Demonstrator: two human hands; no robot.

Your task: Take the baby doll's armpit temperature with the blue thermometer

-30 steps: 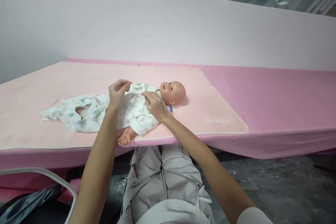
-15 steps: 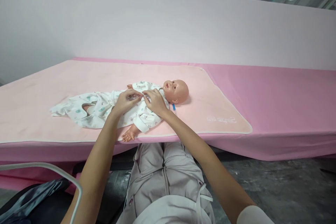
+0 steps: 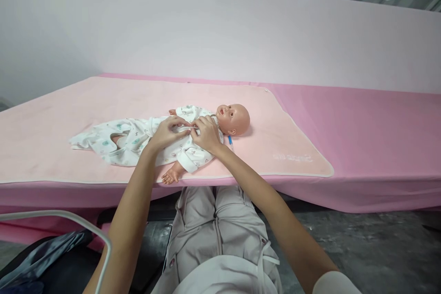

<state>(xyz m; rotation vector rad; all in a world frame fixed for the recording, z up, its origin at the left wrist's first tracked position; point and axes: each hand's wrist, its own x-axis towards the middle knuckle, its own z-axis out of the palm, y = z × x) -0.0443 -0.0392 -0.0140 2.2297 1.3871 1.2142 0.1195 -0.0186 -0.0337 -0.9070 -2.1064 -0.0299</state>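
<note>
A baby doll (image 3: 237, 119) lies on its back, head to the right, in a white patterned baby onesie (image 3: 129, 151). Over the chest, my left hand (image 3: 166, 134) bends its thumb and fingers together at the onesie's front. Just to the right, my right hand (image 3: 207, 135) pinches the same part below the doll's neck. A thin white strip of the onesie, perhaps a tie or an edge, stretches between my fingertips. My fingers partly hide it. One leg of the onesie has a gap through which the doll's leg shows.
Under the doll is a peach mat (image 3: 275, 133) on a pink-covered table (image 3: 372, 133). A small blue item (image 3: 230, 139) lies beside the doll's neck. Behind stands a white wall (image 3: 220, 32). A white cable (image 3: 79, 220) curves past my left forearm at lower left.
A thin white strip now shows stretched between my fingertips, and my hands are slightly further apart. The doll stays in place; the whole view has shifted a little.
</note>
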